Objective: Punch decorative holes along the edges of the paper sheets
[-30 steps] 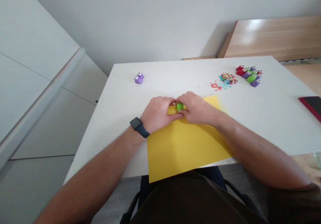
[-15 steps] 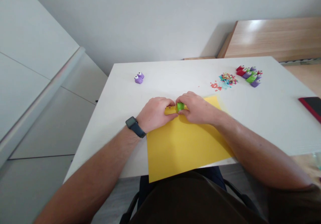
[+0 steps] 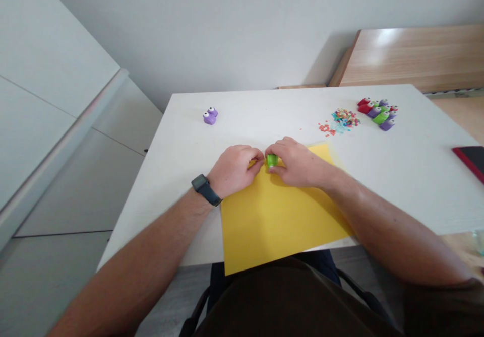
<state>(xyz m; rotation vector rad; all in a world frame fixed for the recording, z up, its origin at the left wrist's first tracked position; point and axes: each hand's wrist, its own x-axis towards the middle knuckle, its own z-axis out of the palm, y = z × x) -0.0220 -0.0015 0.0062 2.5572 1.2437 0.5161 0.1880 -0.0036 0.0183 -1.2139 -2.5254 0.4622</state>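
Observation:
A sheet of yellow paper point(image 3: 287, 221) lies at the table's front, its near corner hanging past the edge. My left hand point(image 3: 237, 170), with a dark watch point(image 3: 206, 190) on its wrist, pinches the paper's far edge between thumb and fingers. Close beside it, my right hand point(image 3: 293, 161) is closed around a small green craft paper punch point(image 3: 271, 160) at that same edge. The fingers cover part of the punch, so I cannot tell how far the paper sits in its slot.
Two purple punches point(image 3: 210, 116) stand at the back left of the white table point(image 3: 162, 176). Toward the back right are a pile of coloured confetti point(image 3: 345, 119) and a cluster of red, green and purple punches point(image 3: 379, 112). A dark, red-edged object point(image 3: 471, 160) lies at the right edge.
My left thumb has moved up against the fingers, closing the gap where a strip of paper showed. My right hand stays on the green punch in nearly the same spot.

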